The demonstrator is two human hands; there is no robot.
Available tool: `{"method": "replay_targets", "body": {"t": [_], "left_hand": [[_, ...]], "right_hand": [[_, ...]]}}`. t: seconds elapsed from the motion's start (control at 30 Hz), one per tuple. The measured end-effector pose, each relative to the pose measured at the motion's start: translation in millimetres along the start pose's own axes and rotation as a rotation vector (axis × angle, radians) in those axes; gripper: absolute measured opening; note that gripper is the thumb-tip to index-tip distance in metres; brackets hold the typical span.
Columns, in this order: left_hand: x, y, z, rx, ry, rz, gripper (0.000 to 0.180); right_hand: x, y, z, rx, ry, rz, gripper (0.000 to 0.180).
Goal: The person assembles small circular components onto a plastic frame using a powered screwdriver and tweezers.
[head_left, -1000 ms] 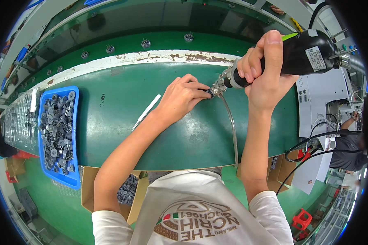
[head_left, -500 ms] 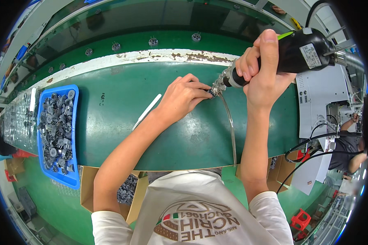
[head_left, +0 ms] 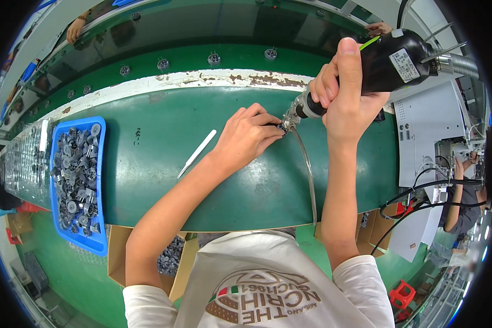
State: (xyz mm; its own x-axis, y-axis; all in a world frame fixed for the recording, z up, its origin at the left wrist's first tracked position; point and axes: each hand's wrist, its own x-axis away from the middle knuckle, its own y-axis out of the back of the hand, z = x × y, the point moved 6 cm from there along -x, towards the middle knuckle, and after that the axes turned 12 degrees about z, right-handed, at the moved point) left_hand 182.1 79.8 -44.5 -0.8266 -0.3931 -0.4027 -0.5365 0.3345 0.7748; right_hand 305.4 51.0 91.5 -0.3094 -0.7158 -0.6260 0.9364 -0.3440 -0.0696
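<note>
My right hand (head_left: 349, 101) is wrapped round a black powered screwdriver (head_left: 388, 63), its metal head (head_left: 292, 116) pointing down to the left. A clear tube (head_left: 306, 164) runs from that head to the bench's near edge. My left hand (head_left: 249, 134) pinches a small dark part (head_left: 282, 128) right under the head; the fingers and the tool hide most of it. White tweezers (head_left: 198, 153) lie on the green bench (head_left: 246, 191) beside my left forearm.
A blue tray (head_left: 103, 180) heaped with grey plug-like parts stands at the left. Beyond a chipped white rail (head_left: 202, 79), a green conveyor (head_left: 191, 60) carries several round parts. Cardboard boxes (head_left: 117, 254) sit below the bench; black cables (head_left: 415, 191) hang at the right. Other people's hands (head_left: 75, 30) show at the far side.
The screwdriver and my right hand have shifted slightly left. Round parts on the conveyor have moved a little to the right. Another person's hand has appeared at the far left.
</note>
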Motion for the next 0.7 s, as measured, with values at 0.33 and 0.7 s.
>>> {"method": "replay_targets", "body": {"t": [0.33, 0.7], "left_hand": [[-2.1, 1.2, 0.7, 0.014, -0.008, -0.002, 0.013], [14.4, 19.2, -2.1, -0.098, 0.038, 0.006, 0.015]], "right_hand": [[-1.3, -1.3, 2.1, 0.031, 0.001, 0.021, 0.033], [-7.5, 30.5, 55.2, -0.107, 0.151, -0.128, 0.029]]}}
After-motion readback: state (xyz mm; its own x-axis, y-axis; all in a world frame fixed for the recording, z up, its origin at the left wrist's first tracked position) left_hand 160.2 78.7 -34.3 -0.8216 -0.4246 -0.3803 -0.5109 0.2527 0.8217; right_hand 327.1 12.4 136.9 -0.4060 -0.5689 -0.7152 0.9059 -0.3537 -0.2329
